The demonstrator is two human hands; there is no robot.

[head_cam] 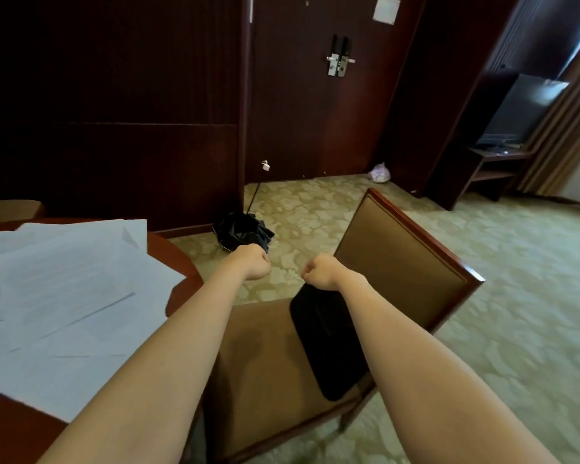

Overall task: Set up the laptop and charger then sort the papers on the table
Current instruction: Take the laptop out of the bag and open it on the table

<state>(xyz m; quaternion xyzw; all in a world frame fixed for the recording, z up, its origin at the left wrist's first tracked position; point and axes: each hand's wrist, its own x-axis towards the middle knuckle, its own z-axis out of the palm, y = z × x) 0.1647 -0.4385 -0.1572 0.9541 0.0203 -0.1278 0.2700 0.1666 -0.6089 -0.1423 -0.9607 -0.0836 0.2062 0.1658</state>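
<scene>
Several white papers (64,296) lie spread and overlapping on the round wooden table (181,259) at the left. A black laptop sleeve (329,346) lies on the seat of a brown padded chair (258,356) beside the table. My right hand (320,271) is curled at the sleeve's far end, which rises past the seat edge into my fingers. My left hand (253,262) is a closed fist held in the air a little to the left, with nothing visible in it. No laptop or charger shows outside the sleeve.
A folded black umbrella (243,232) lies on the patterned carpet against the dark wood wall. Beyond it are a door with a metal lock (339,60), a small plastic bag (379,172) on the floor, and a TV (523,112) on a low stand at the right.
</scene>
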